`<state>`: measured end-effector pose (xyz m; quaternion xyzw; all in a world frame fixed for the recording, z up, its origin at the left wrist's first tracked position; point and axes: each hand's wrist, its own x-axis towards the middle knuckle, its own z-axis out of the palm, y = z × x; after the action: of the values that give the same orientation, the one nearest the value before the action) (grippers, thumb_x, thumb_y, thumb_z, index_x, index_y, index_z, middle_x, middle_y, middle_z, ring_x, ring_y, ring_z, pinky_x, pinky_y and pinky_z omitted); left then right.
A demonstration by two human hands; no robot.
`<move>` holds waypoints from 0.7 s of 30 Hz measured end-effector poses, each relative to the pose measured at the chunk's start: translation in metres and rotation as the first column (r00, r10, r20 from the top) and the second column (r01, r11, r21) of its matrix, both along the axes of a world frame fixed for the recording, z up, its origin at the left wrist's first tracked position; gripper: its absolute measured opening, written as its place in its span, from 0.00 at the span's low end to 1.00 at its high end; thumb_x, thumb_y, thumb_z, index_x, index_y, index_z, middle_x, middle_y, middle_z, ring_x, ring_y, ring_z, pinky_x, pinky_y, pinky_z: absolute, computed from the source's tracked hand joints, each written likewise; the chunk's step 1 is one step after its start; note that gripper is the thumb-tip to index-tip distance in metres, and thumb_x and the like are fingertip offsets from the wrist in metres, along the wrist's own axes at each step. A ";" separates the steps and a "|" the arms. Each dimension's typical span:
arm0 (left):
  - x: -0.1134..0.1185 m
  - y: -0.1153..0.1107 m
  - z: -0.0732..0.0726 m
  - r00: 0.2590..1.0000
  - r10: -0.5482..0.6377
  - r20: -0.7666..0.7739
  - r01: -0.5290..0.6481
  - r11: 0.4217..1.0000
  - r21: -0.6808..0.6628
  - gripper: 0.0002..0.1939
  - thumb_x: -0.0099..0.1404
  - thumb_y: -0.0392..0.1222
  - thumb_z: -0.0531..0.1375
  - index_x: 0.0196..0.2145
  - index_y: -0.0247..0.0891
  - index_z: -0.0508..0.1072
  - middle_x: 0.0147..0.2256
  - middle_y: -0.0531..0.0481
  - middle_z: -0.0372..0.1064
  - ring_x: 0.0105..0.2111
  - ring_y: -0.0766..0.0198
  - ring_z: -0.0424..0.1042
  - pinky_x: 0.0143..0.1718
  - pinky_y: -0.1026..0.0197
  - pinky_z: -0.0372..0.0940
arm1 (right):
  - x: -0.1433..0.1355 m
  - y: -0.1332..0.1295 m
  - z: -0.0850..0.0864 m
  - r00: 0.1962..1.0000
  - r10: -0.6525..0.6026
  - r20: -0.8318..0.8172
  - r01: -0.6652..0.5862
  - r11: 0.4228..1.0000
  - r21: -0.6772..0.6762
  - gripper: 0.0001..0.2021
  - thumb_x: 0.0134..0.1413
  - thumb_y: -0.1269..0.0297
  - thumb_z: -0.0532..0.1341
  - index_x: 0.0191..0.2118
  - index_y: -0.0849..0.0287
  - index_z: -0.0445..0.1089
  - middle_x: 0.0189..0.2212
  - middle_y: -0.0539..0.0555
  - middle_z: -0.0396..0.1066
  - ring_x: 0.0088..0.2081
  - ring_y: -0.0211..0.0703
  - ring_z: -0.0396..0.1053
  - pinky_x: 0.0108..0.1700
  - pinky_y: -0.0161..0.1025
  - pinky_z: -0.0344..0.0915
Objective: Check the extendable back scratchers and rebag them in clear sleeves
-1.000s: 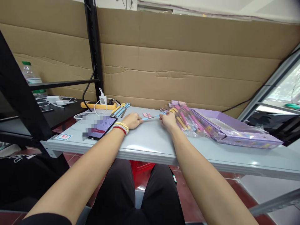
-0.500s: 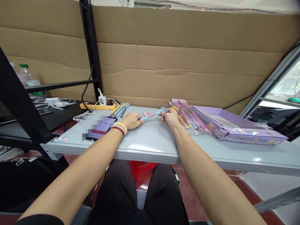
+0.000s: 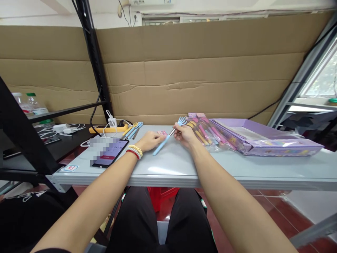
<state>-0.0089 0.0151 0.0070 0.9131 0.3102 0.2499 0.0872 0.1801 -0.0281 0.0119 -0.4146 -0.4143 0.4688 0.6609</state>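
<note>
A light blue back scratcher point(image 3: 161, 146) with a claw head and a thin metal shaft slants over the table. My right hand point(image 3: 184, 135) is closed on the shaft just below the claw, which points up and away. My left hand point(image 3: 150, 141), wearing beaded bracelets, has its fingertips together at the upper part of the blue handle; the handle's lower end sticks out free towards me. Behind the left hand lie several blue and yellow back scratchers point(image 3: 133, 130). Wrapped pink, yellow and blue back scratchers point(image 3: 207, 131) are piled beside my right hand.
A phone point(image 3: 110, 153) lies left of my left wrist. Behind it are a yellow power strip point(image 3: 119, 129) and white cables. An opened purple box point(image 3: 279, 149) stands on the right of the table. A cardboard sheet point(image 3: 184, 73) closes the back, and a black rack post point(image 3: 96, 52) rises at left.
The back scratcher has turned from nearly level to a steeper slant, its handle end now nearer me. My left fingers have shifted from the handle's end up along it. The camera view tilted up.
</note>
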 end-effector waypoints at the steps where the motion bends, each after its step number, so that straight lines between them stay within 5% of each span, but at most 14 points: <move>1: -0.001 0.002 0.002 0.994 0.107 0.029 -0.107 0.994 0.020 0.28 0.67 0.57 0.43 0.27 0.35 0.74 0.25 0.50 0.70 0.27 0.64 0.65 0.29 0.63 0.56 | 0.001 0.000 0.001 0.999 -0.036 -0.017 0.036 0.999 0.005 0.15 0.47 0.56 0.68 0.27 0.62 0.66 0.14 0.45 0.59 0.14 0.30 0.59 0.13 0.28 0.48; 3: -0.008 0.010 0.006 0.915 0.397 0.072 -0.401 0.914 0.063 0.23 0.67 0.51 0.45 0.35 0.36 0.76 0.34 0.45 0.74 0.34 0.59 0.69 0.34 0.60 0.59 | 0.003 0.001 0.002 0.993 -0.114 -0.042 0.114 0.993 -0.002 0.17 0.48 0.53 0.67 0.26 0.62 0.65 0.13 0.43 0.56 0.13 0.28 0.56 0.12 0.27 0.46; 5: -0.018 0.019 0.009 0.763 0.646 0.024 -0.645 0.759 0.088 0.19 0.65 0.45 0.49 0.41 0.34 0.76 0.41 0.38 0.74 0.41 0.52 0.70 0.38 0.57 0.60 | 0.003 0.002 0.002 0.986 -0.166 -0.034 0.165 0.986 -0.024 0.17 0.50 0.53 0.66 0.25 0.62 0.64 0.12 0.43 0.55 0.11 0.27 0.54 0.12 0.27 0.43; 8: -0.026 0.030 0.008 0.614 0.780 -0.121 -0.768 0.625 0.139 0.19 0.61 0.39 0.52 0.45 0.29 0.75 0.46 0.30 0.71 0.48 0.45 0.67 0.44 0.52 0.60 | 0.001 0.002 0.001 0.981 -0.191 0.014 0.191 0.981 -0.040 0.16 0.51 0.55 0.65 0.24 0.62 0.64 0.11 0.43 0.55 0.11 0.27 0.53 0.11 0.27 0.43; 14: -0.010 0.042 0.001 0.554 0.780 -0.291 -0.763 0.616 0.197 0.22 0.62 0.35 0.49 0.49 0.28 0.74 0.52 0.28 0.67 0.52 0.44 0.64 0.47 0.50 0.57 | -0.002 0.003 -0.002 0.973 -0.213 0.093 0.219 0.974 -0.060 0.14 0.54 0.60 0.63 0.23 0.63 0.64 0.11 0.44 0.56 0.10 0.28 0.53 0.11 0.27 0.44; 21: -0.013 0.053 0.001 0.540 0.800 -0.260 -0.795 0.587 0.154 0.22 0.63 0.34 0.48 0.51 0.25 0.71 0.52 0.26 0.65 0.52 0.45 0.65 0.44 0.52 0.60 | -0.001 0.006 -0.004 0.966 -0.212 0.150 0.224 0.972 -0.068 0.14 0.55 0.61 0.63 0.23 0.61 0.63 0.11 0.44 0.56 0.10 0.28 0.53 0.11 0.27 0.44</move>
<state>-0.0223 0.0676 0.0080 0.6992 0.6984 0.1223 -0.0922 0.1795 -0.0223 0.0077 -0.5176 -0.3918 0.3795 0.6593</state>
